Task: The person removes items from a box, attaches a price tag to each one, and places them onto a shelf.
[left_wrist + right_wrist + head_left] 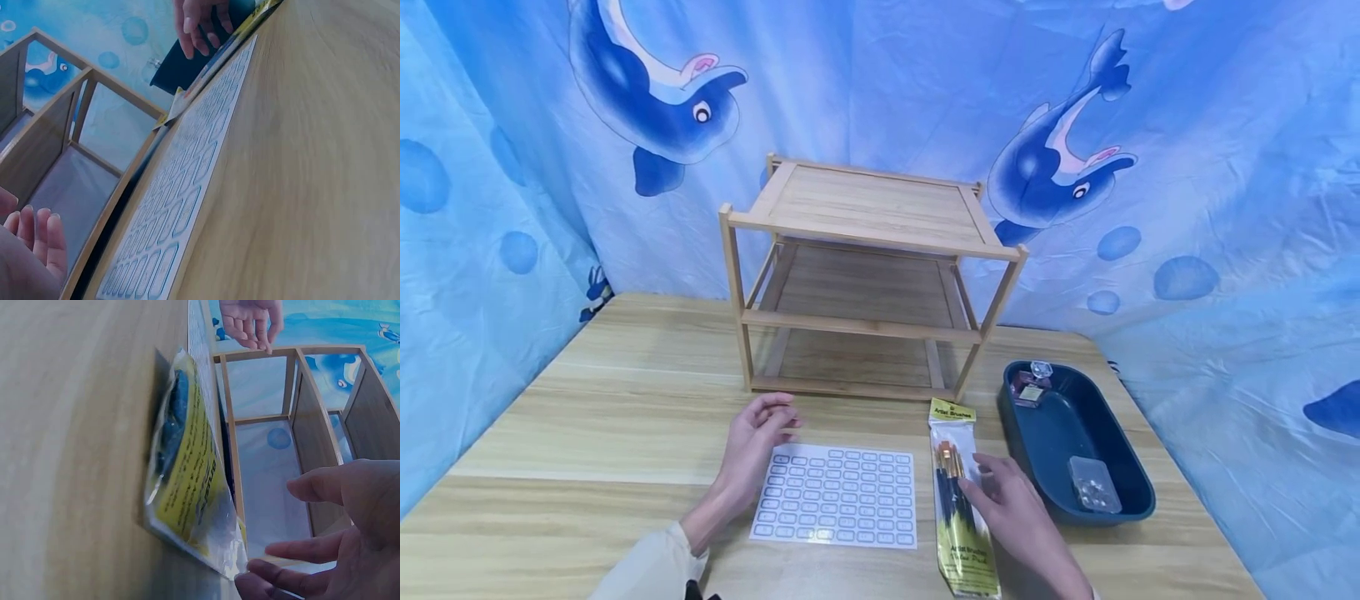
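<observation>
A pack of artist brushes [955, 483] in a clear sleeve with yellow printing lies lengthwise on the table. My right hand [1017, 510] hovers at its right edge, thumb and fingers relaxed and apart, and in the right wrist view the fingertips [250, 584] come right at the pack's plastic end. My left hand [754, 446] hangs above the upper left corner of a white sheet of blue-framed labels [838, 500]. Its fingers [40, 234] are loosely bent with nothing between them. The sheet lies flat, left of the brush pack.
Behind the sheet stands a three-tier wooden shelf [880, 200]. A dark blue basin [1063, 425], right of my right hand, contains a small bottle with a clear stopper [1032, 387] and a clear plastic box [1093, 485] of small pieces. A dolphin-printed curtain [880, 75] surrounds the table.
</observation>
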{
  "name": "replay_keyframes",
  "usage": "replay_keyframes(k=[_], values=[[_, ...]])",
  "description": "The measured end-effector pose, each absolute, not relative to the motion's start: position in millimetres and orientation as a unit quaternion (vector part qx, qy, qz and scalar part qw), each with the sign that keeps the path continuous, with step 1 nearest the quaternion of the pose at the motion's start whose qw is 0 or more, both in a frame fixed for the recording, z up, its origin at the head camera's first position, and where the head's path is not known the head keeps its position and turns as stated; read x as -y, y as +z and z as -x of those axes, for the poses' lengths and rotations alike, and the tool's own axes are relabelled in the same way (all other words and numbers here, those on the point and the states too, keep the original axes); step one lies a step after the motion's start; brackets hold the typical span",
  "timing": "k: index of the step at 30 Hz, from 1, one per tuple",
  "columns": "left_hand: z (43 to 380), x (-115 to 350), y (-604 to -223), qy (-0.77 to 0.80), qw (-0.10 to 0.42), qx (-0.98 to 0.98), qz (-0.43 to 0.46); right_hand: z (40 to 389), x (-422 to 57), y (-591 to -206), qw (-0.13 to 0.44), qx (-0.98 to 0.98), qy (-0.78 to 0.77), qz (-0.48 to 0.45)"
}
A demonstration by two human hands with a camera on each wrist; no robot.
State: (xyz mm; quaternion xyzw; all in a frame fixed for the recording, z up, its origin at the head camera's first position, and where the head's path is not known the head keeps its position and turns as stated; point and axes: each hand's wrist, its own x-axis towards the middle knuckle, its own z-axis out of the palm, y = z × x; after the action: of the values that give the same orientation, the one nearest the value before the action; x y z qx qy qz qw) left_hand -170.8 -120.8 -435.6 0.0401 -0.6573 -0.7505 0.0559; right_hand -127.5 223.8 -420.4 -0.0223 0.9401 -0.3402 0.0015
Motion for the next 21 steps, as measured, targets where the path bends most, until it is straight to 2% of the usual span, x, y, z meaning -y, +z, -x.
replay_keyframes(k=[14, 21], values=[[169, 147, -436, -0.692, 0.056, 0.719, -0.014, 142, -206, -416, -0.052, -0.903, -0.416, 0.096], [168, 157, -435, -0.628, 0.056, 0.775, 0.033, 152, -201, -418, -0.031, -0.892, -0.433, 0.124]])
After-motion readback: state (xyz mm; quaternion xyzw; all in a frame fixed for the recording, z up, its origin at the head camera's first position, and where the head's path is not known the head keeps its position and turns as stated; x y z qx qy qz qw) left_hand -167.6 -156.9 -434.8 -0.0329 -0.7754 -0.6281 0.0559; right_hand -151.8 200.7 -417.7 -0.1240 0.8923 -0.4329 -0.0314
